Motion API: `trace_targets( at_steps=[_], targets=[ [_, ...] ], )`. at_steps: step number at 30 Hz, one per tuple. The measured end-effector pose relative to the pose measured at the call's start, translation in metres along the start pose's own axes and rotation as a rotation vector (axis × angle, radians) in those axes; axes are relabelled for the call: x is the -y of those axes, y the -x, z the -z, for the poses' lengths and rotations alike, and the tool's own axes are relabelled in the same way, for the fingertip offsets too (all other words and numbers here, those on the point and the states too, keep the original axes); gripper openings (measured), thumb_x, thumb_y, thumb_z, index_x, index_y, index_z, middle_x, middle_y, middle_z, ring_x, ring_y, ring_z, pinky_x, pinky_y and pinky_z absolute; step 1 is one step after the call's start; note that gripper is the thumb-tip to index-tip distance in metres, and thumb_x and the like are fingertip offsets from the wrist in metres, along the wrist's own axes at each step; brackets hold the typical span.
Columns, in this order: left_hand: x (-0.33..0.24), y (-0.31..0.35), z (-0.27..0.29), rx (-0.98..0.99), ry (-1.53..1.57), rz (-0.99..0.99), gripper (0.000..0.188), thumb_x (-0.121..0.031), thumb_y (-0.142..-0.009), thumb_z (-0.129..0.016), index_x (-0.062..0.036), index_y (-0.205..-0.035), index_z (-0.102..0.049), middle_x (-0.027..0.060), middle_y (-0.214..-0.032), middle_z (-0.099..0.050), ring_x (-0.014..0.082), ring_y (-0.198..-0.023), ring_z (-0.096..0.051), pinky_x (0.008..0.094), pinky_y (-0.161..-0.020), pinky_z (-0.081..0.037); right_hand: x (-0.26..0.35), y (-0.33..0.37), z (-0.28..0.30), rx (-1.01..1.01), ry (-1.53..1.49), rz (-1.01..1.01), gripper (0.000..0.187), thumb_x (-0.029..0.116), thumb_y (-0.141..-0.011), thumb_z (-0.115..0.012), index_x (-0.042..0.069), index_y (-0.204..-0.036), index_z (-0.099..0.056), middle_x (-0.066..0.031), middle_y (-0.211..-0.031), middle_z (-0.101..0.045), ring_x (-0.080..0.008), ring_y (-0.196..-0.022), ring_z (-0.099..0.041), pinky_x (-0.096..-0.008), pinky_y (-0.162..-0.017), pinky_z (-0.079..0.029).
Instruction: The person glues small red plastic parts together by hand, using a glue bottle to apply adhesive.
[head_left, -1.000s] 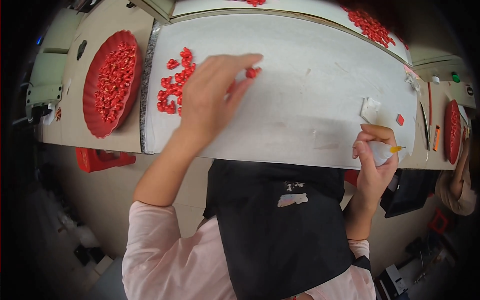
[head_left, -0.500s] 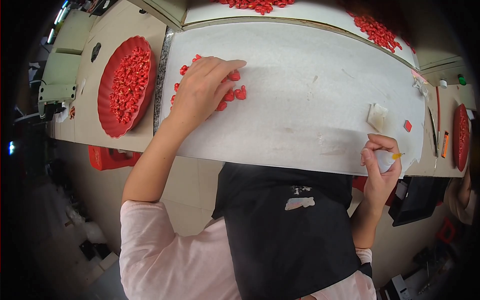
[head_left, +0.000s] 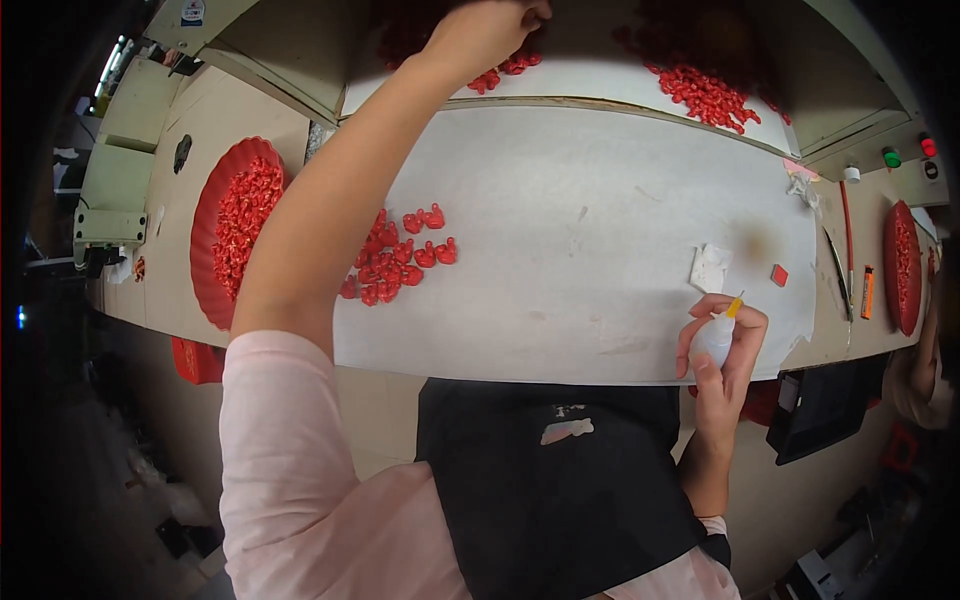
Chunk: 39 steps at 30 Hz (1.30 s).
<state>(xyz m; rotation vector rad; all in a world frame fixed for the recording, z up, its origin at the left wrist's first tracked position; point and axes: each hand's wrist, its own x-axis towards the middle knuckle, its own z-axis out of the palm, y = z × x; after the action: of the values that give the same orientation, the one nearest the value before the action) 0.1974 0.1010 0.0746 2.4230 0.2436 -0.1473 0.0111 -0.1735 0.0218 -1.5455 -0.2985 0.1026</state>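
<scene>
My left hand (head_left: 492, 38) reaches into the box-like compartment at the far side, over a pile of small red pieces (head_left: 505, 68). Its fingers are curled together at the picture's upper edge, and I cannot make out what is in them. Near the front right of the white sheet, my right hand (head_left: 738, 368) grips a small white squeeze bottle (head_left: 713, 340) with a yellow needle tip pointing up. A loose group of glossy red pieces with ear-like knobs (head_left: 424, 256) lies on the sheet, beside my left forearm.
A red fluted dish (head_left: 207, 265) full of red pieces stands left of the white sheet (head_left: 520, 230). More red pieces (head_left: 705, 95) lie inside the compartment. A folded white wipe (head_left: 711, 268), a red block (head_left: 778, 275), an orange-handled tool (head_left: 867, 293) and another red dish (head_left: 903, 270) are at right.
My left hand has gone from the red pieces on the sheet up into the compartment, uncovering them. The bottle's tip in my right hand has turned upward. The view has shifted.
</scene>
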Motion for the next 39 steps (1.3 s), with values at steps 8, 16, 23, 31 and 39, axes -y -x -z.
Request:
trace_targets(
  at_steps=[8,16,23,31,39],
  targets=[
    [-0.040,-0.002,-0.001,-0.280,-0.290,-0.092,0.031,-0.018,-0.085,-0.030,0.0026,-0.087,-0.053,0.0174,-0.057,-0.053,0.0243,-0.044,-0.054,0.0384,-0.037,-0.043,-0.008,0.003,0.012,-0.024,-0.014,0.009,0.031,0.002,-0.072,-0.043,0.003,-0.101,-0.030,-0.0166,-0.101,-0.040,-0.0142,-0.065,-0.046,-0.0232,-0.051,-0.041],
    [-0.059,0.044,-0.003,-0.148,-0.466,-0.076,0.029,-0.020,-0.085,-0.033,-0.0029,-0.092,-0.055,0.0154,-0.068,-0.058,0.0215,-0.050,-0.056,0.0339,-0.048,-0.046,-0.005,0.004,0.013,-0.053,-0.085,0.006,0.032,0.005,-0.074,-0.046,0.003,-0.105,-0.035,-0.0156,-0.102,-0.041,-0.0184,-0.077,-0.049,-0.0274,-0.057,-0.045],
    [0.006,0.109,-0.030,0.051,0.549,-0.496,0.016,-0.005,-0.074,-0.055,-0.0013,-0.089,-0.057,0.0061,-0.082,-0.059,0.0108,-0.069,-0.056,0.0231,-0.062,-0.044,0.003,0.007,0.010,-0.051,-0.103,0.034,0.036,0.007,-0.074,-0.047,-0.002,-0.108,-0.040,-0.0150,-0.099,-0.041,-0.0219,-0.080,-0.050,-0.0295,-0.059,-0.047],
    [0.021,0.194,-0.076,0.221,1.337,-0.134,0.018,-0.003,-0.074,-0.054,-0.0008,-0.091,-0.052,0.0127,-0.088,-0.055,0.0133,-0.070,-0.055,0.0233,-0.063,-0.044,0.020,0.010,-0.001,-0.110,-0.086,0.193,0.036,0.011,-0.076,-0.049,-0.007,-0.107,-0.044,-0.0146,-0.095,-0.040,-0.0236,-0.068,-0.055,-0.0291,-0.054,-0.050],
    [0.020,0.204,-0.111,0.534,1.863,0.079,0.019,-0.003,-0.079,-0.047,-0.0021,-0.098,-0.050,0.0155,-0.095,-0.052,0.0186,-0.074,-0.057,0.0255,-0.065,-0.047,0.031,0.016,-0.004,-0.258,-0.025,0.247,0.040,0.022,-0.067,-0.066,0.003,-0.089,-0.041,-0.0106,-0.090,-0.043,-0.0180,-0.064,-0.050,-0.0248,-0.050,-0.044]
  ],
)
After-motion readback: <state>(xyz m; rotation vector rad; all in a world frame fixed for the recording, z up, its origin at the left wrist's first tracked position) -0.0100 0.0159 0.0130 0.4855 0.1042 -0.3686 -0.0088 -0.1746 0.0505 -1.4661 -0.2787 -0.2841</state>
